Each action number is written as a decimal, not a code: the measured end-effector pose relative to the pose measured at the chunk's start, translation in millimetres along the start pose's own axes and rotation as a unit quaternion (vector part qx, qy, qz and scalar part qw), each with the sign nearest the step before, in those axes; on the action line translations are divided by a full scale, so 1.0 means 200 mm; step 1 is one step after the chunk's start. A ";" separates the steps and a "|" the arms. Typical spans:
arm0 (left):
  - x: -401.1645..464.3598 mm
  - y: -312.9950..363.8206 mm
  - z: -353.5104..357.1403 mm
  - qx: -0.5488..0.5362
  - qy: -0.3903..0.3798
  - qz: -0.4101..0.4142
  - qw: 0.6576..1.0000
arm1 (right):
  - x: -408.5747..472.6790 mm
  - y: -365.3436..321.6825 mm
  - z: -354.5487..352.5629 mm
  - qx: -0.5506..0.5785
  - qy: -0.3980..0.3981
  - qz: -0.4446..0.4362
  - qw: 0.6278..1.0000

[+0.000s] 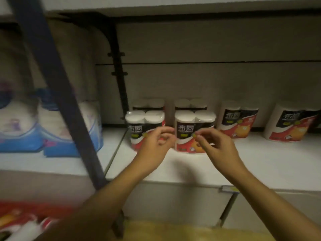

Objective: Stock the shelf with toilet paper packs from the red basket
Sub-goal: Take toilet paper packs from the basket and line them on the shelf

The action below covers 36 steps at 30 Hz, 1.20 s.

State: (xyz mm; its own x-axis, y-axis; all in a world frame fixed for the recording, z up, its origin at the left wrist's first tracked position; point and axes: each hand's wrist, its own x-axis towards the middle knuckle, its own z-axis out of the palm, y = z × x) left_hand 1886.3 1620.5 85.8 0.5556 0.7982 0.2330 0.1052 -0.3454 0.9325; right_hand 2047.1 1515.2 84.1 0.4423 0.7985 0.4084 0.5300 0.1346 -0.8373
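Head view shows two bare hands reaching over a white shelf. Left hand has its fingers loosely curled and holds nothing; it sits in front of the left near pack, and I cannot tell if it touches it. Right hand is also half curled and holds nothing, just in front of the middle near pack. Two more packs stand right behind these two, by the back wall. Farther right stand a third pack and a fourth pack, well apart. On the far left are blue and white packs, behind a dark post. Near the bottom left, the red basket has more packs inside, all blurry.
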 end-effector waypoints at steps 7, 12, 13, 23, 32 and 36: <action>-0.49 -0.08 -0.52 0.155 -0.032 -0.026 0.987 | -0.30 -0.31 0.49 0.004 -0.182 -0.038 0.982; -0.79 -0.28 -0.88 0.146 0.053 -0.052 0.987 | -0.43 -0.39 0.97 0.014 -0.254 -0.069 0.965; -0.84 -0.33 -0.95 0.145 0.071 -0.066 0.985 | -0.46 -0.40 1.07 0.027 -0.260 -0.065 0.963; -1.45 -0.87 -1.43 0.266 0.163 -0.274 0.910 | -0.85 -0.25 1.81 -0.010 -0.441 0.012 0.897; -1.67 -1.18 -1.18 0.145 0.256 -0.388 0.874 | -1.00 -0.03 1.98 -0.072 -0.436 0.090 0.892; -1.66 -1.25 -1.08 0.112 0.258 -0.401 0.872 | -1.02 0.01 2.06 -0.088 -0.424 0.101 0.896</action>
State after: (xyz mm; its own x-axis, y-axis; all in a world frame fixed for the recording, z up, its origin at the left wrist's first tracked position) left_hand 1497.6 1549.0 -164.8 -0.2089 0.9232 -0.3227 0.4794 0.3843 0.7890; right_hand 1660.7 1594.4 -150.6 -0.1267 0.9648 -0.2306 0.6395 -0.0983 -0.7624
